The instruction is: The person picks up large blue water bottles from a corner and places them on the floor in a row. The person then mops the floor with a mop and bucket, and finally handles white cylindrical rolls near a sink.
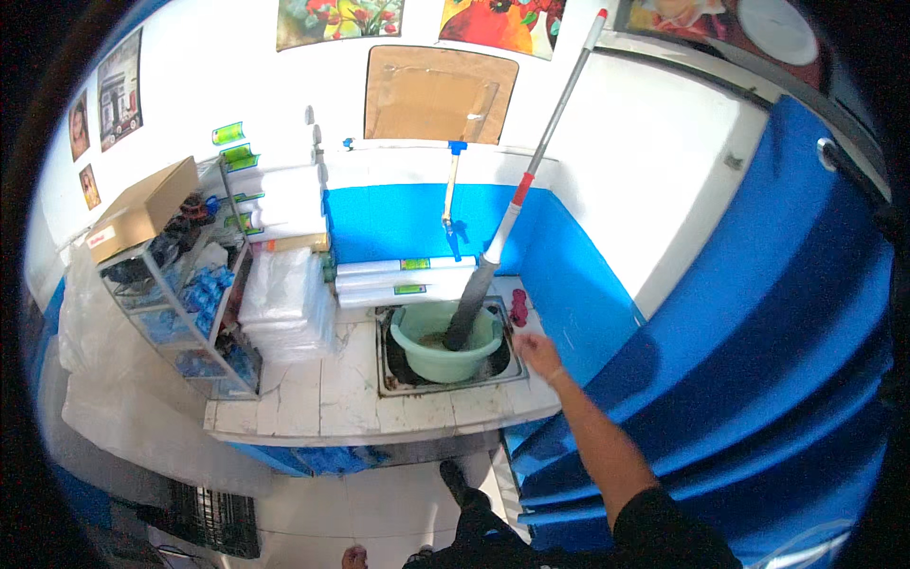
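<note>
My right hand [538, 356] reaches over the tiled counter just right of the sink, with its fingers partly bent and apart and nothing visible in them. Close beyond the fingertips stands a small pinkish-red object [518, 308], perhaps a bottle. A pale green basin [441, 364] sits in the metal sink [403, 388]. Leaning up out of the basin is a mop [513, 213] with a grey head, a silver pole and red grips; its lower end is in murky water. My left hand [354, 557] hangs low at the bottom edge, its fingers too small to make out.
A blue-handled tap [455, 228] rises behind the basin. White rolls [408, 282] and stacked plastic packs [280, 294] lie on the counter. A metal shelf [180, 308] with a cardboard box [142, 211] stands left. A blue curtain [739, 313] hangs right; a black crate [213, 522] is on the floor.
</note>
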{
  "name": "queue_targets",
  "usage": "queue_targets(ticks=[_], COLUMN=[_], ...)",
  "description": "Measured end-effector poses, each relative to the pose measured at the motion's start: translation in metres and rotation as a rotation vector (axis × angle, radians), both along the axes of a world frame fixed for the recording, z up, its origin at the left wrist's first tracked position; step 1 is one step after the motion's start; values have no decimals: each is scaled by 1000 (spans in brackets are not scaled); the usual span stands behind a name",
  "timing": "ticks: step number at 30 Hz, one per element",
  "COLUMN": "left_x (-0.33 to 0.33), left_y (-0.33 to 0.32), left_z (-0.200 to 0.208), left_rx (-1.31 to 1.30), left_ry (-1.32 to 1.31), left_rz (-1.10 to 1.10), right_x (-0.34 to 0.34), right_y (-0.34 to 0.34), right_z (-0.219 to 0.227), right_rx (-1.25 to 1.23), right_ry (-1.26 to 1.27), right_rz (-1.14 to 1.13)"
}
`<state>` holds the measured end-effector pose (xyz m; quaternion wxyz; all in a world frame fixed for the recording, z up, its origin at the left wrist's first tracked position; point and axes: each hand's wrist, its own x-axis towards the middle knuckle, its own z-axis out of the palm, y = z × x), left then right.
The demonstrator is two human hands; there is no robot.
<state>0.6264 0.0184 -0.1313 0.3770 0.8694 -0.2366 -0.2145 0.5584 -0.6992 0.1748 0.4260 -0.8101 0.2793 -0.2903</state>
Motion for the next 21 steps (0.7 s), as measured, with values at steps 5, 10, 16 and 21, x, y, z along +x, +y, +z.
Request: queue_targets(ticks=[5,10,16,21], left_x=[-40,-55,-80,-104], left_y=[-13,-98,-158,-161], left_z=[11,41,54,57], left_rx=[433,378,315,279], left_ry=[439,601,671,614], left_rz=[181,338,429,470], right_x=[130,210,245,251], right_y=[-177,-288,-335,-302], right_z=[105,195,215,223], right_rx=[-423,-243,155,70], right_ry=[-104,-477,-689,-842], right_rz=[-473,-514,-38,7])
